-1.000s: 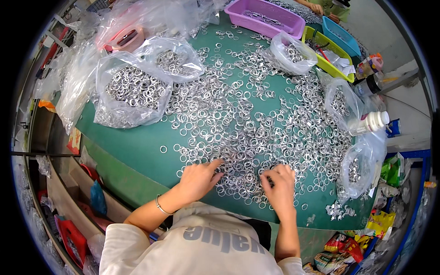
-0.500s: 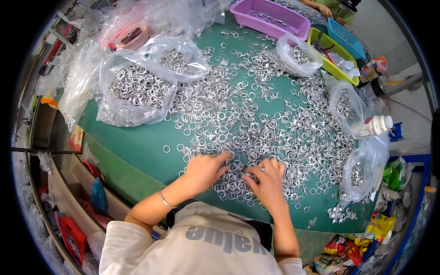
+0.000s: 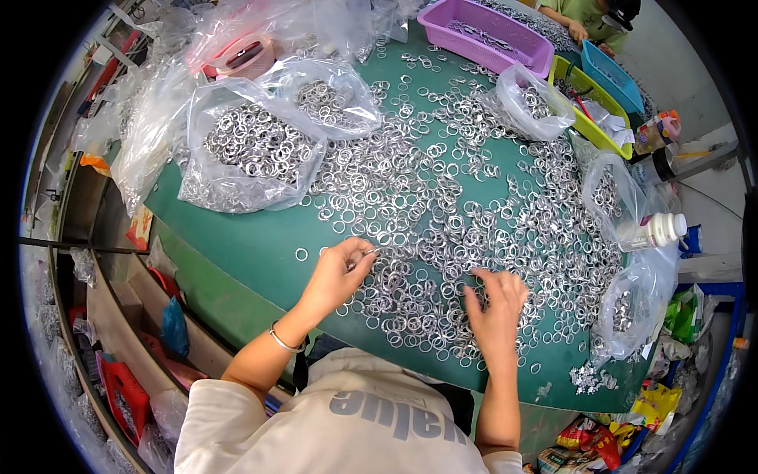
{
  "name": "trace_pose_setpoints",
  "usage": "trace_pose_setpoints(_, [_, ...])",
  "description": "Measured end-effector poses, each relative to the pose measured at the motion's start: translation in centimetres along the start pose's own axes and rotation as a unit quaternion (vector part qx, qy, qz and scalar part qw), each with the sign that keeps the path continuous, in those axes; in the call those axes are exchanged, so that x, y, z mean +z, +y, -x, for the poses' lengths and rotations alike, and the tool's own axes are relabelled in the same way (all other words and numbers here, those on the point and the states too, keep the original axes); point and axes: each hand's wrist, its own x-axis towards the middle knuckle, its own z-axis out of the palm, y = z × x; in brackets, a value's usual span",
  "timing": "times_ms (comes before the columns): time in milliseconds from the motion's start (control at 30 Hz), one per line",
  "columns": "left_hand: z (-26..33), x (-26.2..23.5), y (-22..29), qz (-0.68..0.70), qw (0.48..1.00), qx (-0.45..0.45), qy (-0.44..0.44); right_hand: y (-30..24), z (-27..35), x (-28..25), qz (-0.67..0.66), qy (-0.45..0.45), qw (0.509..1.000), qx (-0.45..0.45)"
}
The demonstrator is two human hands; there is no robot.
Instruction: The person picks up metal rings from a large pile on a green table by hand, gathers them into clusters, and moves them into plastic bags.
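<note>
Bare green table point(image 3: 237, 245) left; rings point(image 3: 442, 229), bags point(image 3: 245, 150) probably crowd rest.

A person in a pale cream short-sleeved top, both forearms bare.

The top is a light off-white fabric with large grey block lettering across the chest, seen upside down from above. The left hand point(image 3: 335, 278) has a thin silver bangle point(image 3: 283, 341) round the wrist; the right hand point(image 3: 497, 312) wears nothing, with no ring, watch or glove on its fingers point(image 3: 476, 302).

Small silver metal rings point(image 3: 442, 237) lie flat, scattered thickly across the green table point(image 3: 253, 245).
</note>
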Motion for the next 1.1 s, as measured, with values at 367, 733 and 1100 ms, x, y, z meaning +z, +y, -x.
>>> trace_pose_setpoints(367, [-0.1,-0.8,0.3,-0.149,0.988,0.044,0.021,-0.1,1.1,0.2,-0.106,-0.148,0.981,-0.069])
trace_pose_setpoints(733, [-0.3,1.5,1.4,-0.299,0.948,0.076,-0.072,-0.4,-1.8,2.3,0.032,-0.062,0.996,-0.056])
trace_pose_setpoints(1100, [-0.2,2.3,1.9,-0.227,0.957,0.169,-0.069,1.4,-0.7,-1.2,-0.147,-0.049,0.987,0.032])
